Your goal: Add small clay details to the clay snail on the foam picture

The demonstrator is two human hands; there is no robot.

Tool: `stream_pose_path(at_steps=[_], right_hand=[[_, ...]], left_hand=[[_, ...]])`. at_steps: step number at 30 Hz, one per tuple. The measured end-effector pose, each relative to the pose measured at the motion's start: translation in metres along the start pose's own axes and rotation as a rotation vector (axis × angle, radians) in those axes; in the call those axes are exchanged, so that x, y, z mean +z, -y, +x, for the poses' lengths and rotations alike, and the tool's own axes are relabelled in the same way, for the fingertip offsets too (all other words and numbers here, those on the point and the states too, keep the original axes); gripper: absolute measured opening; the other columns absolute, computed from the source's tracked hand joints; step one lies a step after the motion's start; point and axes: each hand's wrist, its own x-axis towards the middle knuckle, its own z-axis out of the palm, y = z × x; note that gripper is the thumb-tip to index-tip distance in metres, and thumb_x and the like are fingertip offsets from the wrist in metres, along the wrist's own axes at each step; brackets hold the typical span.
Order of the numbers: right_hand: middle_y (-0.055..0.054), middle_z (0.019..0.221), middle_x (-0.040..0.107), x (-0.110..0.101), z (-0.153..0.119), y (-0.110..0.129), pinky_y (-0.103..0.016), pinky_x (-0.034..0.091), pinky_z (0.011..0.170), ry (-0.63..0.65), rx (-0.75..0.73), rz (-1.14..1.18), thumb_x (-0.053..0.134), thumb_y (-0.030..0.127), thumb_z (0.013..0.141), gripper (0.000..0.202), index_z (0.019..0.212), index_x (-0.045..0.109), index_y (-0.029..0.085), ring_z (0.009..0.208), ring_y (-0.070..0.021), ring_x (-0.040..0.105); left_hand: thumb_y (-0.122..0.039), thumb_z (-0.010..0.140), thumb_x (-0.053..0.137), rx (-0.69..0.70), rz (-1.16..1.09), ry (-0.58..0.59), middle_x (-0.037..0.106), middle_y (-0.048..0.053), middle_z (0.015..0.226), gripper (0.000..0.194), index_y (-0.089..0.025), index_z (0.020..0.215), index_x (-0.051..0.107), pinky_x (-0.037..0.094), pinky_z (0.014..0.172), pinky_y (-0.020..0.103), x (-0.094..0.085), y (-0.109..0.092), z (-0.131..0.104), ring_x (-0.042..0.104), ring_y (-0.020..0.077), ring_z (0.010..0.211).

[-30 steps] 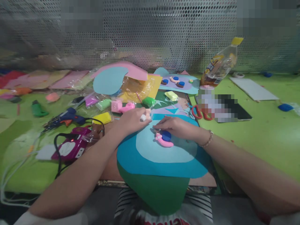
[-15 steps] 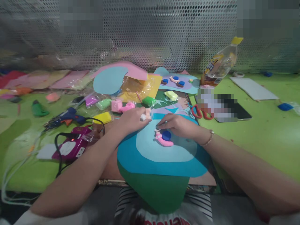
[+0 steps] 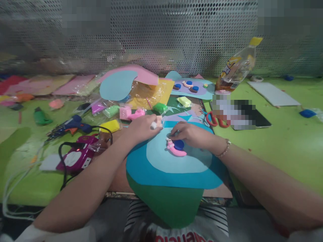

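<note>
A pink clay figure (image 3: 178, 153), curved like a worm and with small white bits at its head, lies on a pale blue paper shape (image 3: 186, 165). Beside its body sits a round dark blue clay piece (image 3: 179, 145). My right hand (image 3: 193, 133) has its fingertips pinched together at the figure's head; whatever they hold is hidden. My left hand (image 3: 145, 128) rests at the paper's far left edge, its fingers closed around a small white lump of clay (image 3: 153, 125). A peach-coloured packet (image 3: 159, 121) shows just past those fingers. Under the pale paper are a darker blue sheet (image 3: 174, 180) and a green one (image 3: 174, 203).
On the left lie a glue gun (image 3: 75, 125), a magenta power strip (image 3: 82, 153) with cables, and a yellow clay pack (image 3: 110, 126). Several clay packs sit behind my hands. Red-handled scissors (image 3: 217, 120), a tilted bottle (image 3: 236, 69) and a white board (image 3: 274, 93) are to the right.
My right fingertips have shifted very slightly at the figure's head. My left hand stays in place, and the view has tilted a little.
</note>
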Motion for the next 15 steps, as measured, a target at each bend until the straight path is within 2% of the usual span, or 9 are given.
stream_pose_path(at_steps=[6,8,11,15], right_hand=[[-0.006,0.100,0.061,0.0023,-0.0016,-0.0051,-0.031,0.050,0.081,-0.134,0.139,0.251,0.036,-0.001,0.082,0.047,0.099,0.071,0.023,0.093,-0.0160,0.057],[-0.006,0.100,0.060,0.0019,-0.0020,-0.0053,-0.031,0.050,0.080,-0.138,0.154,0.288,0.035,-0.001,0.081,0.046,0.098,0.071,0.022,0.093,-0.0158,0.057],[-0.006,0.101,0.060,0.0008,-0.0016,-0.0032,-0.031,0.049,0.078,-0.110,0.173,0.266,0.038,0.003,0.084,0.039,0.102,0.069,0.021,0.093,-0.0164,0.057],[-0.007,0.099,0.059,0.0019,0.0009,-0.0018,-0.029,0.048,0.077,-0.105,0.206,0.244,0.046,0.017,0.091,0.023,0.102,0.066,0.018,0.091,-0.0159,0.056]], left_hand=[[-0.047,0.083,0.048,-0.005,-0.001,0.019,0.063,0.005,0.084,0.028,-0.020,0.089,0.054,0.037,0.059,0.028,-0.0002,-0.0002,0.0001,0.059,0.0214,0.077],[-0.048,0.083,0.049,-0.004,0.006,0.023,0.064,0.005,0.087,0.030,-0.020,0.090,0.054,0.037,0.060,0.029,-0.0001,0.0004,0.0003,0.059,0.0218,0.079],[-0.051,0.081,0.051,0.014,0.032,0.030,0.063,0.006,0.095,0.034,-0.020,0.094,0.052,0.038,0.061,0.030,-0.0005,0.0016,-0.0001,0.059,0.0233,0.083],[-0.049,0.084,0.046,0.013,0.117,-0.023,0.061,0.007,0.099,0.033,-0.019,0.097,0.050,0.039,0.061,0.031,-0.0010,0.0030,-0.0019,0.058,0.0246,0.086]])
